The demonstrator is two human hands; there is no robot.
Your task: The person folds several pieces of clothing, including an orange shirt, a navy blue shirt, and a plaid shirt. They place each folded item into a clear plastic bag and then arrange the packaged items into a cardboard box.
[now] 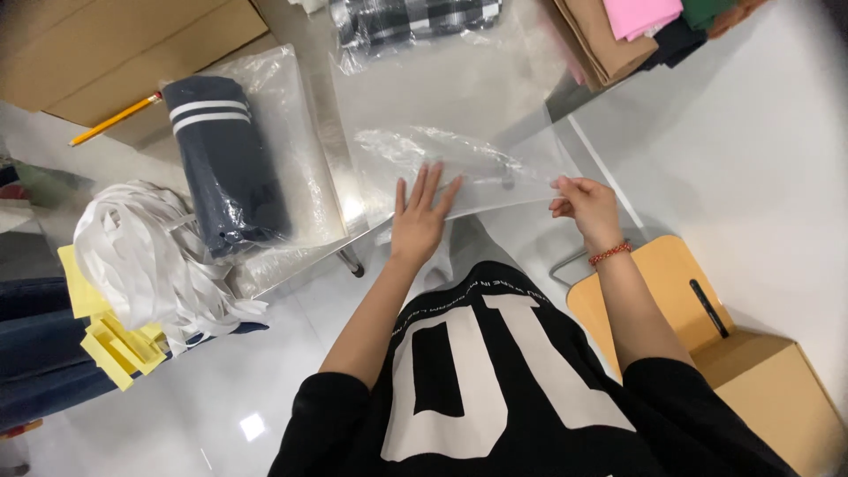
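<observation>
Head view: my left hand (pixel 419 221) lies flat, fingers (pixel 429 187) spread and pressed down on a clear plastic bag (pixel 468 168) at the near edge of the steel tabletop (pixel 329 141). My right hand (pixel 586 207), a red bead bracelet (pixel 609 254) at its wrist, pinches the bag's right edge between thumb and fingertips, fingers curled close together. The bag looks empty and flat, its far part crumpled; I cannot tell whether its mouth is open. To the left, on the same tabletop, a folded navy garment with white stripes (pixel 228 163) already sits inside its own clear bag, so by my reading one piece is packed and the bag under my hands has yet to take anything. A heap of white strips (pixel 146 256) hangs over yellow pieces (pixel 115 340) at the far left. A pencil (pixel 115 119) rests on a cardboard box (pixel 115 53), and a checked fabric in plastic (pixel 406 19) lies further back.
</observation>
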